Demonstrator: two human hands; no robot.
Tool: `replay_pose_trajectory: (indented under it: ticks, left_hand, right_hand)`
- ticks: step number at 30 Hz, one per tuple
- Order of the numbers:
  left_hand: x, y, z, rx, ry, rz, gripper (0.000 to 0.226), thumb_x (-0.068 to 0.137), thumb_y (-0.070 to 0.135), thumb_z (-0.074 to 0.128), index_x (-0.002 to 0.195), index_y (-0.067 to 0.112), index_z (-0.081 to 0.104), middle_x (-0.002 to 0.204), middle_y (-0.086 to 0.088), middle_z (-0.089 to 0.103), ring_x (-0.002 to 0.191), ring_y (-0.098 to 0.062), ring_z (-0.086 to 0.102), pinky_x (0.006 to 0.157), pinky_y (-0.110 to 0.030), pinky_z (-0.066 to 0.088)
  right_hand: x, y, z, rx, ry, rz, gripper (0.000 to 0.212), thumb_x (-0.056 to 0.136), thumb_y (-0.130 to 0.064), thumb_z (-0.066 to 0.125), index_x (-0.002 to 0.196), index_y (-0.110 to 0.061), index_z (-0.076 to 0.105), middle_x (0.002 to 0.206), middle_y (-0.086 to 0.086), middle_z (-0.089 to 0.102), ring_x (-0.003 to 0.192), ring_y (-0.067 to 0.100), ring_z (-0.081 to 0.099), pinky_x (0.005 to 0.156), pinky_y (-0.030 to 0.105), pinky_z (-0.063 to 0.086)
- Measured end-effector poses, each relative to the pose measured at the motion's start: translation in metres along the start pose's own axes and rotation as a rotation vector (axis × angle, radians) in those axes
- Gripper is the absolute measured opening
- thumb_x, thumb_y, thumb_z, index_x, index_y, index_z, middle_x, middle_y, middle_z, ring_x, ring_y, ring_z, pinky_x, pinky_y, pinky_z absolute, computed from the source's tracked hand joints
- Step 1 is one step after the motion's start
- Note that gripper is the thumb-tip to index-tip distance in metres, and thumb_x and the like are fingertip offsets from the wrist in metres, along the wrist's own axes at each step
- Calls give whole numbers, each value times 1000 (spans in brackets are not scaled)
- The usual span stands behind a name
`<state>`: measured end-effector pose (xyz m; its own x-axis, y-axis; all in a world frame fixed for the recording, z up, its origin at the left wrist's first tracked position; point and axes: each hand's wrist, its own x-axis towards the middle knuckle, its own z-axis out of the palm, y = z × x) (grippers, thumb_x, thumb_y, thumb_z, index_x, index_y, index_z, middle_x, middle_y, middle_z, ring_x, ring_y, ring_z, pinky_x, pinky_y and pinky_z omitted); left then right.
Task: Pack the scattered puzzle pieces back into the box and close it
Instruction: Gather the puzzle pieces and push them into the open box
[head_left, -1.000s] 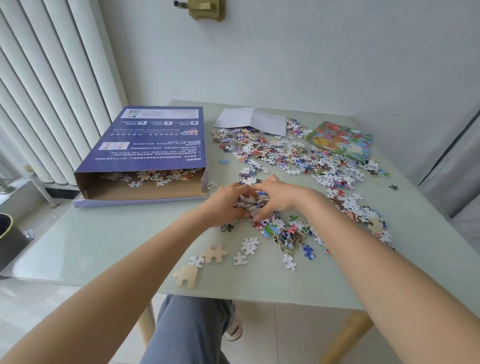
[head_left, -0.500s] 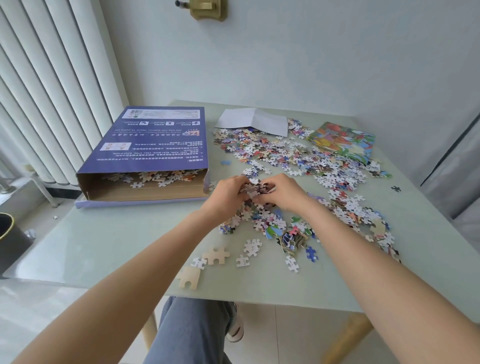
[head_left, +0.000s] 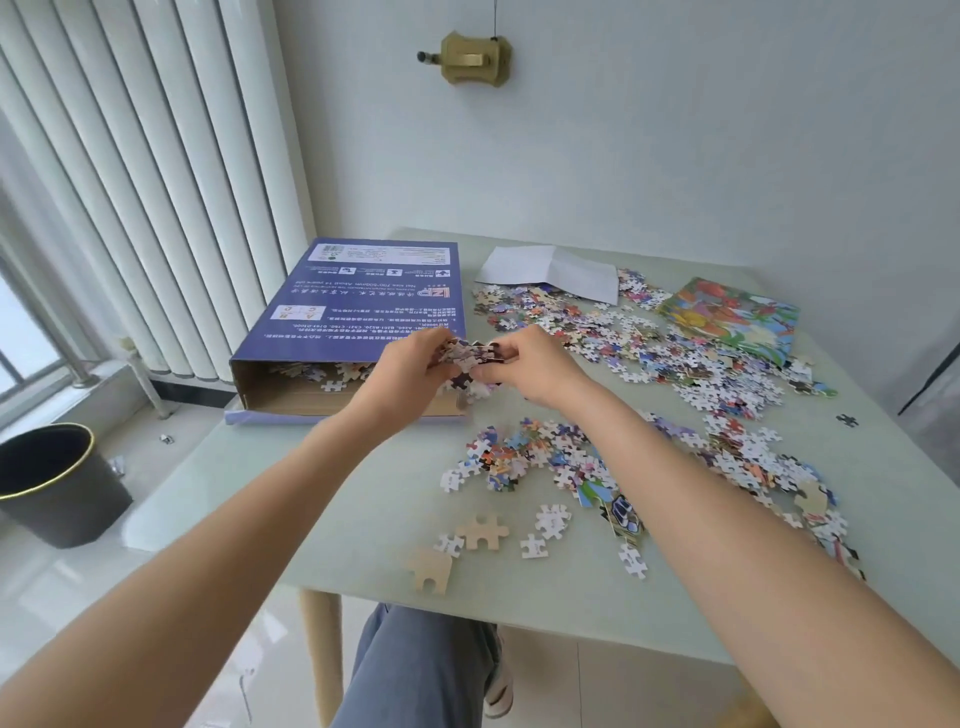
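Observation:
My left hand (head_left: 410, 364) and my right hand (head_left: 530, 364) are cupped together around a handful of puzzle pieces (head_left: 470, 353), held above the table just in front of the box's open end. The blue puzzle box (head_left: 363, 301) lies flat at the table's left, its near end open, with several pieces (head_left: 311, 371) inside. Many loose pieces (head_left: 649, 343) are scattered over the table's middle and right. A smaller heap (head_left: 530, 452) lies nearer me. Two large tan pieces (head_left: 483, 530) sit close to the front edge.
A white folded sheet (head_left: 550, 267) and a colourful picture sheet (head_left: 727, 322) lie at the far side of the pale green table (head_left: 311, 493). A black bin (head_left: 52, 483) stands on the floor at left. A white radiator (head_left: 156, 156) lines the left wall. My knee shows under the table.
Both hands scooped pieces off the table in front of me, lifted them and carried them left and away to the box's open end. The camera tilted up.

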<state>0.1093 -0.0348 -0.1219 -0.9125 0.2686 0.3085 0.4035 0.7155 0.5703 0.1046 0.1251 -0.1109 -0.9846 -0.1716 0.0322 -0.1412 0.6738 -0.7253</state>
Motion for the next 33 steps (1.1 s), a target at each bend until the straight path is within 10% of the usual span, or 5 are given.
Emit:
replay_pose_trajectory:
  ticks: [9,15,23,29,33]
  left_hand:
    - [-8,-70,-13,10,2,-276,15,86,8,59,99,1,60,89,-15,65,79,-28,51,63,-31,34]
    - [-9,-86,-5,94,-7,-309,33,88,19,61,116,2,59,108,-14,62,102,-30,54,79,-28,37]
    - [-45,-102,-11,210,129,-153,23,93,22,54,110,12,65,110,-9,61,105,-29,53,88,-35,41]
    - [-51,-105,-15,331,-165,8,37,98,33,39,122,16,60,128,-2,59,119,-24,53,100,-35,41]
    - [-40,-103,-19,401,-319,-87,42,100,32,27,139,26,41,151,7,33,138,-16,32,112,-41,28]
  right_hand:
    - [33,-25,68,-182,4,-31,21,83,-16,68,69,-1,61,67,12,60,65,20,50,53,22,35]
    - [28,-16,80,-467,21,-122,24,93,-9,51,110,6,61,111,23,62,106,37,56,89,44,46]
    - [9,-14,77,-499,-181,-186,43,98,-31,38,66,-5,51,69,11,56,77,30,56,71,39,44]
    - [25,-26,90,-498,-326,11,43,103,-27,22,127,-2,47,126,22,50,118,36,47,91,39,38]
    - [39,-32,97,-426,-248,38,33,99,-11,29,119,5,50,127,23,49,117,34,47,91,35,38]
